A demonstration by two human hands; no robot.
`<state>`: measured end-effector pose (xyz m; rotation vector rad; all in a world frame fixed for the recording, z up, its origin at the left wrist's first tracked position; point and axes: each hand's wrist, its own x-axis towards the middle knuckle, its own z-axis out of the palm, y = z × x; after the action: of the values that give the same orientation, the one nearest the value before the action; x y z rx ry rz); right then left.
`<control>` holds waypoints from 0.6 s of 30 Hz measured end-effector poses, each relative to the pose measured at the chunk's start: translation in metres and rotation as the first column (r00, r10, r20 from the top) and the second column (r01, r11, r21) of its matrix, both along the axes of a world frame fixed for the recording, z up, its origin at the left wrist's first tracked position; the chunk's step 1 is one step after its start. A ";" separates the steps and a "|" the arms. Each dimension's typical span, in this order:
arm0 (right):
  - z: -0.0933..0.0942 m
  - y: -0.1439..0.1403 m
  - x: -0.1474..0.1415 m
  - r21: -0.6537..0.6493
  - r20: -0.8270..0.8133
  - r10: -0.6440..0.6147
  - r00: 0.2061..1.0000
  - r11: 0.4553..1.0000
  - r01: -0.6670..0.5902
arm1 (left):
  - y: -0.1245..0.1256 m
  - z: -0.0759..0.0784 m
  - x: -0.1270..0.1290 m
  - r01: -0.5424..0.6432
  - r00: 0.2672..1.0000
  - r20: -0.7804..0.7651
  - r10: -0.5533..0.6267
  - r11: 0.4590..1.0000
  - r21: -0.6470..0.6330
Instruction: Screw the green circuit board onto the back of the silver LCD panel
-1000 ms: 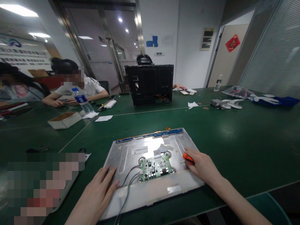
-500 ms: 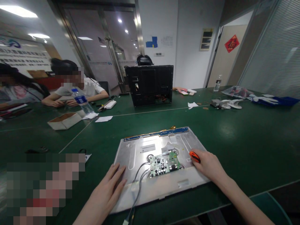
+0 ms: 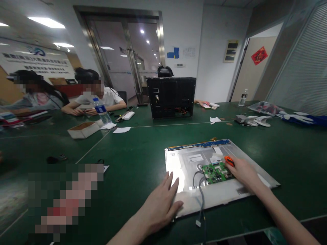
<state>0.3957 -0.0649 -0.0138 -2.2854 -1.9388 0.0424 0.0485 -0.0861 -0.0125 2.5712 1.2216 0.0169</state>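
Observation:
A metal-backed display panel [image 3: 185, 206] lies flat on the green table in front of me. My left hand [image 3: 163, 199] rests on its left edge, fingers spread. Near the panel's middle sits a green circuit board [image 3: 216, 173], from which grey cables [image 3: 200, 192] run over the front edge to a white plug [image 3: 198, 223]. My right hand [image 3: 242, 173] is closed around a tool with an orange-and-black handle [image 3: 229, 161], at the board's upper right corner. The tool's tip is hidden. Along the panel's far edge runs a blue circuit strip [image 3: 199, 145].
A black monitor casing [image 3: 171, 98] stands across the table, with a person's hand [image 3: 203, 103] beside it. Two people sit at the far left, near a bottle [image 3: 102, 111] and an open box [image 3: 83, 130]. Gloves [image 3: 258, 120] lie at the right. Something blurred out lies at the left front.
The panel now lies further right and is turned somewhat. My right hand, with the orange-handled tool, has shifted from the panel's right side to the circuit board. My left hand stays on the left edge.

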 end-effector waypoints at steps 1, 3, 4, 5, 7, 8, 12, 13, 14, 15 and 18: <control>-0.001 0.002 0.005 0.001 -0.009 0.005 1.000 1.000 -0.005 | 0.001 0.002 0.009 0.017 1.000 -0.006 -0.017 1.000 -0.011; -0.003 0.006 0.016 0.007 -0.043 -0.005 0.999 1.000 0.005 | 0.003 0.004 0.025 0.043 0.999 -0.001 -0.043 0.999 -0.022; -0.004 0.007 0.021 0.017 -0.051 -0.021 0.998 1.000 0.022 | 0.005 0.005 0.031 0.047 0.999 0.009 -0.047 0.999 -0.018; -0.005 0.007 0.026 0.025 -0.067 -0.027 0.997 0.999 0.028 | 0.007 0.005 0.036 0.062 0.998 0.020 -0.062 0.998 -0.019; -0.008 0.007 0.037 0.038 -0.075 -0.045 0.996 0.998 0.048 | 0.011 0.001 0.044 0.087 0.995 0.039 -0.087 0.996 -0.007; -0.009 0.007 0.042 0.049 -0.072 -0.048 0.996 0.997 0.051 | 0.013 -0.001 0.047 0.099 0.993 0.059 -0.099 0.995 0.009; -0.014 0.007 0.061 0.053 -0.035 -0.067 0.997 0.996 0.069 | 0.022 -0.012 0.061 0.135 0.986 0.089 -0.139 0.989 0.054; -0.015 0.008 0.066 0.048 -0.010 -0.078 0.997 0.996 0.078 | 0.024 -0.014 0.065 0.134 0.986 0.088 -0.139 0.989 0.064; -0.015 0.008 0.071 0.045 0.018 -0.080 0.997 0.996 0.079 | 0.025 -0.014 0.069 0.144 0.985 0.084 -0.150 0.987 0.068; -0.016 0.009 0.076 0.033 0.044 -0.081 0.996 0.996 0.080 | 0.026 -0.013 0.074 0.156 0.984 0.081 -0.161 0.985 0.069; -0.016 0.009 0.090 0.009 0.095 -0.090 0.991 0.996 0.089 | 0.029 -0.007 0.087 0.168 0.983 0.063 -0.172 0.984 0.062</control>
<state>0.4858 -0.0564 -0.0296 -2.4103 -1.8744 -0.0824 0.1357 -0.0573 -0.0196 2.6918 0.9873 0.1029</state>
